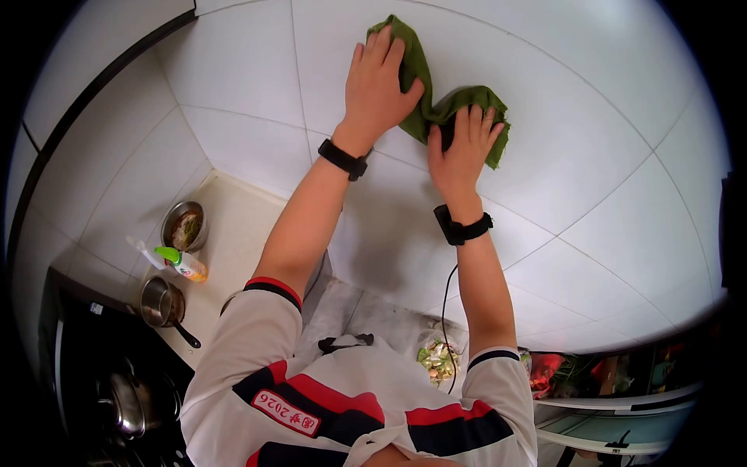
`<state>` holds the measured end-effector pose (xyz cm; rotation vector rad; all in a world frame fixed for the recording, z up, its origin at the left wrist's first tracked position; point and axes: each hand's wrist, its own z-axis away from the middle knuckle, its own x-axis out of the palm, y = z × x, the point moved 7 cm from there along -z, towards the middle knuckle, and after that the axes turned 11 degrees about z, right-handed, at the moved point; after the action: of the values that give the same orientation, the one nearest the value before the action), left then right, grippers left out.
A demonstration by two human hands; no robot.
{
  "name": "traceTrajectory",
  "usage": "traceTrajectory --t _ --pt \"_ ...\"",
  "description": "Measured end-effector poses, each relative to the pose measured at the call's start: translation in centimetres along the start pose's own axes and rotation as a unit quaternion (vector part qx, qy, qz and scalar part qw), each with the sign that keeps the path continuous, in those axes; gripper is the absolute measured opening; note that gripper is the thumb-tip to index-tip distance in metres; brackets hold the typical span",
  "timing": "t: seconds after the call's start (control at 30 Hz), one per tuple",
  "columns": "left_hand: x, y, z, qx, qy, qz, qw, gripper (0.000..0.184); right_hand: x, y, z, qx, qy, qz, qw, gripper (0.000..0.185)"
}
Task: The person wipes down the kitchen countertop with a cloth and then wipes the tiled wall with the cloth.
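Observation:
A green cloth (416, 66) is pressed against the white tiled wall (545, 86), bunched and twisted between my two hands. My left hand (379, 86) lies over its upper left end, fingers pointing up and thumb out to the right, holding the cloth to the tiles. Lower and to the right, my right hand (464, 148) holds the other end, its fingers bent over the folds. A frayed edge of the cloth sticks out past the right fingers. Each wrist wears a black band, and the parts of the cloth under my palms are hidden.
On the counter (241, 210) at left stand a metal bowl (185, 226) with food, a spray bottle (183, 263) with a green top and a small saucepan (162, 302). A black stove (85, 366) holds a metal pot (128, 405). A bag of scraps (437, 359) sits below; a black cable (445, 311) hangs beside my right arm.

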<state>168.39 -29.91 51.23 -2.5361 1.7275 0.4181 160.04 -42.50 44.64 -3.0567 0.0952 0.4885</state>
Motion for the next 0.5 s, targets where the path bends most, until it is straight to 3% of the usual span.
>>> traceTrajectory --t 0.5 --pt "0.1 -0.2 1.3 0.004 -0.014 0.012 1.0 0.061 1.3 -1.3 -0.4 -0.001 0.003 0.011 1.0 0.051"
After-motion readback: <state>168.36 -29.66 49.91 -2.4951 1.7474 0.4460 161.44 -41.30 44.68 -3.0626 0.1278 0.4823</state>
